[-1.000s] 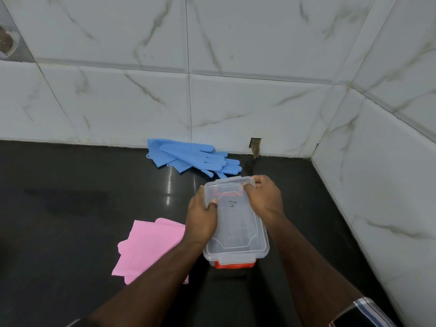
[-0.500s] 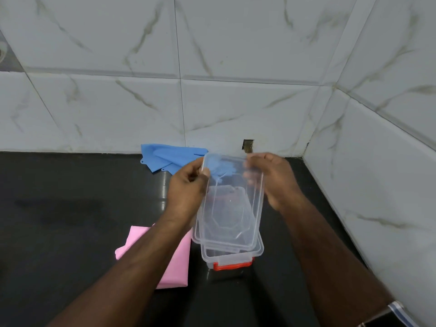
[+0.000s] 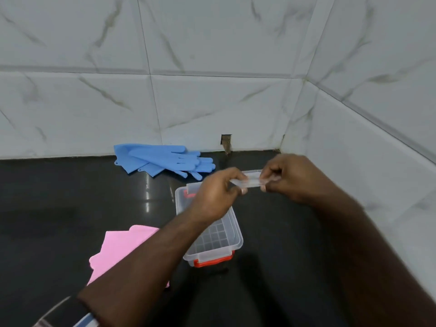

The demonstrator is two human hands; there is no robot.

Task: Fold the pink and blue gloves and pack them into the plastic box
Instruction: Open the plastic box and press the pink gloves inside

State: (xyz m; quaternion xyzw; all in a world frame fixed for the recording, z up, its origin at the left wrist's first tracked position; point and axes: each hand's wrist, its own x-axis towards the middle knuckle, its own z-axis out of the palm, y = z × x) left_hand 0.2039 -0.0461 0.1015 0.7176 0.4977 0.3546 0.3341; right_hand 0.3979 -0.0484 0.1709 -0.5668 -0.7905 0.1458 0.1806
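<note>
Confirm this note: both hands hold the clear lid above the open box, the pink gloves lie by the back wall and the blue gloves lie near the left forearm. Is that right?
Not quite: the glove colours are swapped. In the head view the blue gloves lie by the back wall and the pink gloves lie near the left forearm. The rest holds: the left hand and right hand hold the clear lid above the open box.

There is just one camera, worn on the person's head, and it looks forward and down at a dark surface (image 3: 70,208) in a corner of white tiled walls (image 3: 212,102). It is close, so both arms reach in from the bottom edge, with the left hand (image 3: 218,194) and right hand (image 3: 292,178) near the middle. The wide lens bends the tile lines, and no second view shares the scene.
</note>
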